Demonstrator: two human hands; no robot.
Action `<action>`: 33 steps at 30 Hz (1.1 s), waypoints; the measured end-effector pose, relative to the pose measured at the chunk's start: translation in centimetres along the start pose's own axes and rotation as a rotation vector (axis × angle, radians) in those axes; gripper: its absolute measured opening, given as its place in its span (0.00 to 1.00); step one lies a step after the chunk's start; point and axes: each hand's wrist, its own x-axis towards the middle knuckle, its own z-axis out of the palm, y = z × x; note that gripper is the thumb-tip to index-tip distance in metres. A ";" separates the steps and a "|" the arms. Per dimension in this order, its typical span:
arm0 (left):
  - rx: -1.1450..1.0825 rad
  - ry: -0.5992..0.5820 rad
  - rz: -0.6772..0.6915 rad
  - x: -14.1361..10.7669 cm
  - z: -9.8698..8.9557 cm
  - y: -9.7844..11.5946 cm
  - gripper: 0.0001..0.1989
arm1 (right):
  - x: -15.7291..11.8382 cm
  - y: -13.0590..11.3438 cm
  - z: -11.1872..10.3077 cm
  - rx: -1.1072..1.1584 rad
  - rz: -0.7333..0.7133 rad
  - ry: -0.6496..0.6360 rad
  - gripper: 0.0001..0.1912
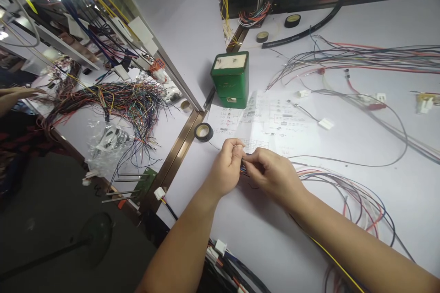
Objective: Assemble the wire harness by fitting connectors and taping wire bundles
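Observation:
Over the white table, my left hand [227, 167] is closed around one end of a bundle of coloured wires [326, 175]. My right hand [271, 173] pinches at the same spot, its fingertips almost touching the left ones. A dark bit shows between the fingers, too small to name. From under my right hand the wires run to the right and curve down the table. A printed wiring sheet [254, 135] lies just beyond my hands. Left of it is a roll of black tape [203, 132].
A green box [231, 80] stands at the sheet's far edge, beside a white partition [185, 23]. Loose wires [360, 57] and a black tube [305, 32] lie further back. Across the metal strip is a tangled wire heap [120, 105]; another person's hand [24, 91] shows far left.

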 end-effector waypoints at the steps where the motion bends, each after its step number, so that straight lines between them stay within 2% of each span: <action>1: -0.009 0.003 0.005 0.0 0.0 0.0 0.12 | 0.0 0.0 -0.1 0.018 0.014 -0.005 0.07; 7: -0.022 0.048 0.007 0.1 -0.1 0.1 0.13 | -0.1 0.1 -0.4 0.163 0.091 0.005 0.05; 15: 0.120 0.042 0.054 -0.2 0.2 0.3 0.12 | 0.0 -0.5 -0.3 0.134 0.091 -0.040 0.07; 20: 0.177 0.014 0.069 -0.1 0.0 0.1 0.12 | -0.1 0.0 -0.2 0.089 0.039 -0.027 0.06; 25: 0.111 0.040 0.157 -0.1 -0.3 0.2 0.12 | 0.3 0.1 -0.4 0.212 0.036 -0.015 0.07; 29: 0.104 -0.001 0.218 -0.6 -0.8 1.6 0.14 | 1.0 -1.6 -2.7 0.172 -0.006 -0.112 0.11; 31: 0.146 0.010 0.286 -1.4 -1.0 2.9 0.13 | 0.9 -2.9 -4.9 0.074 -0.068 -0.185 0.12; 33: 0.201 0.011 0.370 -2.6 -1.2 4.8 0.13 | 0.3 -4.4 -7.5 -0.014 -0.143 -0.196 0.10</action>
